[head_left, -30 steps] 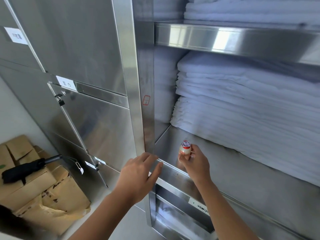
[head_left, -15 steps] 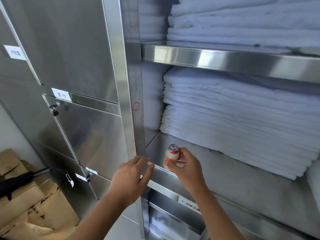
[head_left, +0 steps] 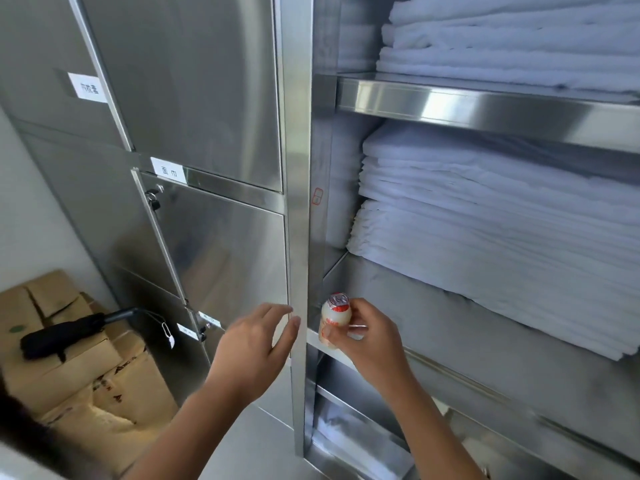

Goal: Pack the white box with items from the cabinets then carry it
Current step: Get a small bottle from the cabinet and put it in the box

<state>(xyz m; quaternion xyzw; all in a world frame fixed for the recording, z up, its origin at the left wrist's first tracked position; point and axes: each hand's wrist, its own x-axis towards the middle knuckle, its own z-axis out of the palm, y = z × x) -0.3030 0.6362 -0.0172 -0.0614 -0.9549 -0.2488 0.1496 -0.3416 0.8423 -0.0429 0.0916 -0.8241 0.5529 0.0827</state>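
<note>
Your right hand (head_left: 369, 339) is gripping a small drink bottle (head_left: 335, 317) with a pale body and a red foil cap. Your fingers and thumb are curling round its lower half, and the bottle is standing upright. It is sitting at the front left corner of the open cabinet compartment, right at the lip of the steel shelf floor (head_left: 467, 348). Your hand is hiding the base, so contact with the shelf: cannot tell.

Your left hand (head_left: 251, 344) is holding nothing. Its fingers are lying loosely straight, tips reaching the vertical steel post (head_left: 298, 220) just left of the bottle. Contact with the post: cannot tell.

Surroundings:
- A stack of folded white linens (head_left: 485, 244) is filling the back and right of the same compartment, with bare shelf lying between it and the bottle.
- The upper shelf edge (head_left: 485, 109) is running overhead, carrying another linen stack (head_left: 502, 39).
- A lower compartment (head_left: 349, 420) is showing below the lip.
- Left of the post, closed steel doors (head_left: 221, 265) are carrying a paper label (head_left: 167, 169) and a padlock (head_left: 152, 199).
- At lower left, a black folded umbrella (head_left: 65, 336) is lying on cardboard boxes (head_left: 79, 372).

Clearance: the post is bounding the bottle on the left and the linens are bounding it behind and to the right. The front of the shelf is lying open toward you.
</note>
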